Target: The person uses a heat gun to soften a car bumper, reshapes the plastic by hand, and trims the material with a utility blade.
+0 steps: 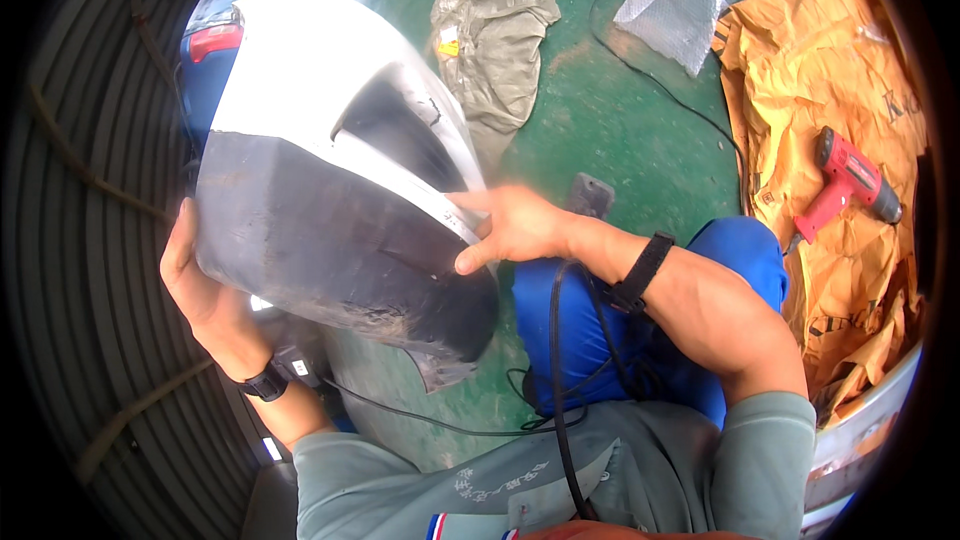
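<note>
A large moulded panel, apparently a car bumper [300, 60], lies tilted before me; its upper part is white and its lower part is scuffed, dirty black. The white part has a dark recessed opening with a chipped edge. My left hand [195, 285] is at the black part's left edge, with fingers stretched up along it and the palm supporting it. My right hand [525, 223] grips the white rim at the right end, thumb lying on the black surface. The tips of its other fingers are partly hidden behind the rim.
A red heat gun [845, 190] lies on crumpled orange paper sacking [800, 60] at the right. Bubble wrap [660, 0], a grey-green cloth [495, 40] and a black cable [660, 85] are on the green floor [580, 120]. A ribbed wall [70, 240] runs along the left.
</note>
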{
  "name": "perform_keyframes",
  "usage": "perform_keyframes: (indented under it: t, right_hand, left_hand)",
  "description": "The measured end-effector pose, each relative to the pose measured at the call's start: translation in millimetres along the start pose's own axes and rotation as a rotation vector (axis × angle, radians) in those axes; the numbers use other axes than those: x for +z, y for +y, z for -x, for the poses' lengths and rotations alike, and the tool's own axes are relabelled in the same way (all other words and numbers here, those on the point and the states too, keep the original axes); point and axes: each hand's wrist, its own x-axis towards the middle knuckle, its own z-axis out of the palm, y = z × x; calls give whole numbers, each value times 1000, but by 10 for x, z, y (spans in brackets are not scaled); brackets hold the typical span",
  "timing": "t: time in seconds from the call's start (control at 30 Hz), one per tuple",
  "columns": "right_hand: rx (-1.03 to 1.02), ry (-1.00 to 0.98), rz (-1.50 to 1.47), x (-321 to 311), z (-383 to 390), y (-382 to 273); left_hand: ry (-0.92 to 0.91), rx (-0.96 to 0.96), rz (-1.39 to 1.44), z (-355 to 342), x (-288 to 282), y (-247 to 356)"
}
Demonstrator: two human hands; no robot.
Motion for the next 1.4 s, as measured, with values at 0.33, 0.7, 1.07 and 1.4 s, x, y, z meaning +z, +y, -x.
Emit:
perform_keyframes:
  t: [0.33,0.7,1.07,1.4]
  right_hand:
    - [21,-43,119,-66,116,-155]
    - [16,-134,397,-55,159,-256]
    - [-14,-103,413,-124,187,-190]
    - [-27,-29,364,-135,226,-216]
  left_hand:
    - [126,53,1,150,12,-71]
    - [141,61,-69,420,34,-114]
    - [43,461,-616,367,-45,-418]
    - [-60,-51,86,179,-65,-188]
